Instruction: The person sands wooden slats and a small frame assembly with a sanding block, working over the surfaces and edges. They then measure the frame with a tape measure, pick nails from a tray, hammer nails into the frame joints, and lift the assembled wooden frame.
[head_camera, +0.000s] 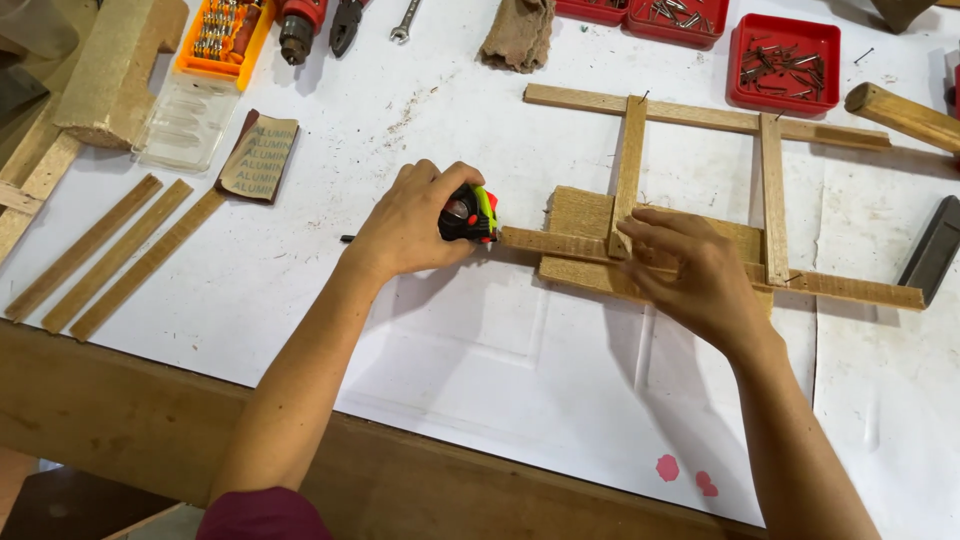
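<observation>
While the left hand (405, 225) pinches a tape measure (470, 214), the right hand (695, 275) seemingly presses flat on the wooden frame (700, 200).

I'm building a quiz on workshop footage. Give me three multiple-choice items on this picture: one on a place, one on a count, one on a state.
1. Where is the tape measure?
A. in the left hand, at the frame's left end
B. in a red tray
C. on the loose strips

2. How many loose wooden strips lie side by side at the left?
A. one
B. three
C. six

3. What is the right hand doing?
A. lifted clear
B. gripping pliers
C. pressed flat on the wooden frame

Answers: 1 A, the left hand wraps it beside the lower slat's end. 2 B, three strips lie parallel. 3 C, its fingers lie on the slats.
</observation>
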